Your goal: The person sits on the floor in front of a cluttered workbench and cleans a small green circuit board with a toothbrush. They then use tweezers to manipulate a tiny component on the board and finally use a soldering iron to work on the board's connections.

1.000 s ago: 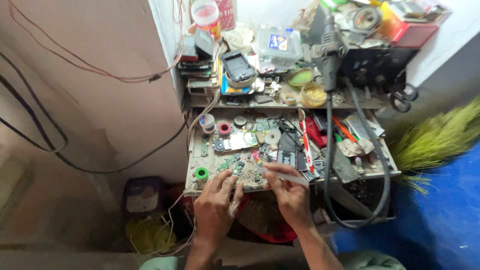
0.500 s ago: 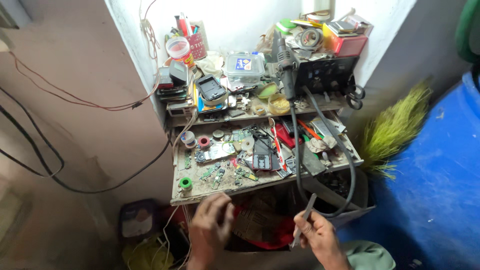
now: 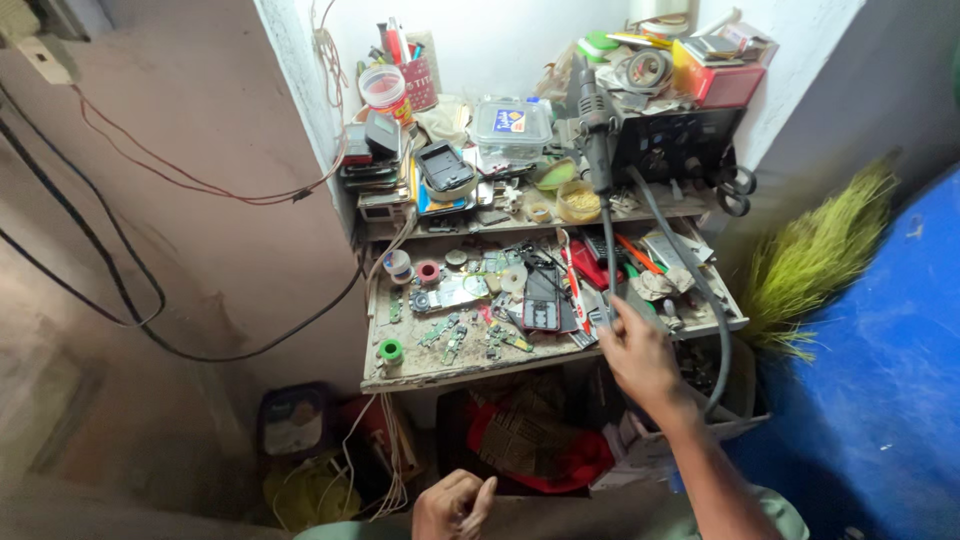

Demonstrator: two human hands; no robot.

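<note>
Wood bench [image 3: 420, 372]: two-tier, packed with phone-repair clutter; we see the front edge bare only at lower left.
Right hand [image 3: 640, 355]: out over the bench's front right corner, back of the hand towards the camera, index finger stretched to the small metal tools [image 3: 597, 318] lying there.
Right grip: fingers curled under the palm; we cannot tell if anything is pinched, as the hand hides its own fingertips.
Left hand [image 3: 455, 505]: low by the lap, well apart from the bench, loosely half-curled, nothing in it that we can see.
Thing nearest the work: opened dark phone [image 3: 543, 298], flat mid-bench, just left of the right hand and not touched.
Near it: bare circuit board [image 3: 455, 293] to its left, red-handled tool [image 3: 572, 285] just beside it, green tape roll [image 3: 390, 350] at the front left edge.
Hose: black hose [image 3: 690, 280] runs down from the hot-air handle [image 3: 590, 120] and loops past the right wrist.
Upper shelf: black rework station [image 3: 672, 145], clear plastic box [image 3: 511, 122], scissors [image 3: 735, 190] hanging at the right end.
Off bench: green broom [image 3: 820, 260], blue barrel [image 3: 880, 380].
Step, our read: reach at the tool pile, a pick or a set-down; the phone is not being worked on yet.
Next move calls for: a fine fingertip pinch among crowded tools, keeping clear of the hose, and the left hand brought up to steady the phone.
</note>
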